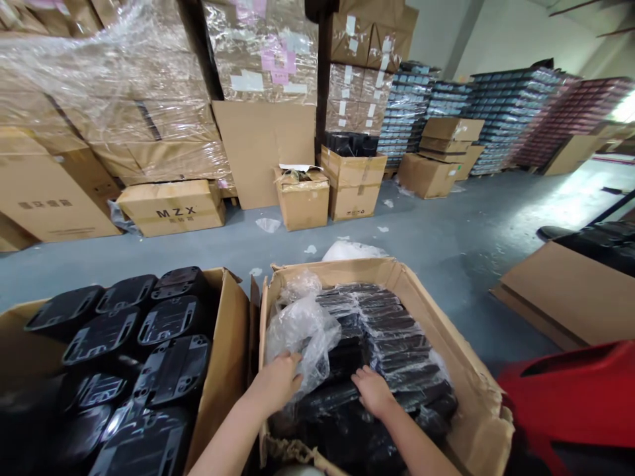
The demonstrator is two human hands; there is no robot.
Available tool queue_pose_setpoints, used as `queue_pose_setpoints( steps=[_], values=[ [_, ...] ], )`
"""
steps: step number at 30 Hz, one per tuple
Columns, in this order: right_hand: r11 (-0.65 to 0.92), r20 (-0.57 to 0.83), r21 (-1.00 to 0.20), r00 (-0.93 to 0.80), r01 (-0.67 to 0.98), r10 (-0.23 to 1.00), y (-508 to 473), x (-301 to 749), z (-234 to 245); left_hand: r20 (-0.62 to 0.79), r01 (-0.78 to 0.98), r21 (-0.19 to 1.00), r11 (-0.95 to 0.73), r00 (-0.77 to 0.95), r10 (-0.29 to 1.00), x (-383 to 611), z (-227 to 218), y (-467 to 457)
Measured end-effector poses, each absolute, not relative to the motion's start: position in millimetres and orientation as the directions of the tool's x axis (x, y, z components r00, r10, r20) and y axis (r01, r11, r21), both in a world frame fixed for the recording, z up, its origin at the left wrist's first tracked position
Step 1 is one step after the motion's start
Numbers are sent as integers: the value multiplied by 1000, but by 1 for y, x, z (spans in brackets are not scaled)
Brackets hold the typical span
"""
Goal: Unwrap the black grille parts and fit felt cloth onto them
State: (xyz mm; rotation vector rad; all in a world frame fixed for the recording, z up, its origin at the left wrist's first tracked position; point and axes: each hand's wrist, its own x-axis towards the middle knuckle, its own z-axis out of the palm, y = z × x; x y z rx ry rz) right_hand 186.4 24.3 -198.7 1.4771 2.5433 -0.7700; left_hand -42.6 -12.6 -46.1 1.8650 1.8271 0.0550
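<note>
Both my hands reach into an open cardboard box (436, 317) in front of me. It holds stacks of flat black plastic parts (391, 337) wrapped in clear plastic film (300, 327). My left hand (278, 380) is closed on the bunched film at the left side of the box. My right hand (373, 391) lies on top of the black parts in the middle, fingers curled down among them. What the right fingers grip, if anything, is hidden.
A second open box (231, 344) at my left is full of larger black plastic housings (171, 320). A red object (575, 396) sits at right. Flat cardboard (560, 294) lies on the grey floor. Stacked cartons (171, 206) and wrapped pallets line the far wall.
</note>
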Motion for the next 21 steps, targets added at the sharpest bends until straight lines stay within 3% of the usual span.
queue_pose_setpoints(
  steps=[7, 12, 15, 18, 21],
  values=[
    [499, -34, -643, -672, 582, 740, 11, 171, -151, -349, 870, 487, -73, 271, 897, 0, -71, -21],
    [330, 62, -874, -591, 357, 804, 4, 153, -142, -339, 786, 617, -30, 300, 892, 16, -97, -19],
    [197, 127, -976, -506, 87, 853, 15, 164, -144, -293, 749, 662, -44, 312, 904, 11, -99, -14],
    [-17, 57, -979, -351, -203, 935, 29, 193, -157, -239, 756, 654, -17, 228, 944, 3, -97, -9],
    [-267, -152, -948, -492, -172, 857, 34, 217, -176, -105, 726, 687, 28, 62, 993, -2, -96, -4]
  ],
)
